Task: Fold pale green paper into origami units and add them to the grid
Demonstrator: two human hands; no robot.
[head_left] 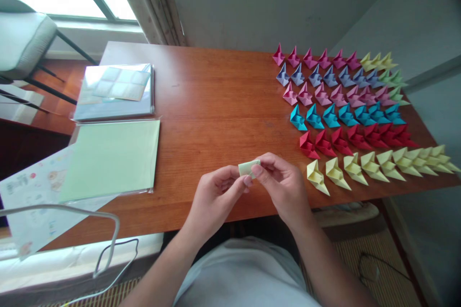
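Both my hands pinch a small folded pale-green paper piece (248, 168) just above the near edge of the wooden table (216, 100). My left hand (216, 196) grips its lower left side with thumb and fingers. My right hand (281, 184) presses its right end with thumb and forefinger. To the right lie rows of finished folded paper pieces: pale yellow (374, 165) nearest, then red (353, 139), teal (345, 116), pink (334, 96), blue-violet (324, 76) and magenta (313, 58), with some light-green ones (392, 79) at the far right.
A stack of light-green paper sheets in a clear sleeve (111, 158) lies at the left, with another shiny paper pack (115, 91) behind it. A printed sheet (32, 196) overhangs the left corner. A grey chair (21, 38) stands by the window. Cables (108, 254) hang below the table's front edge.
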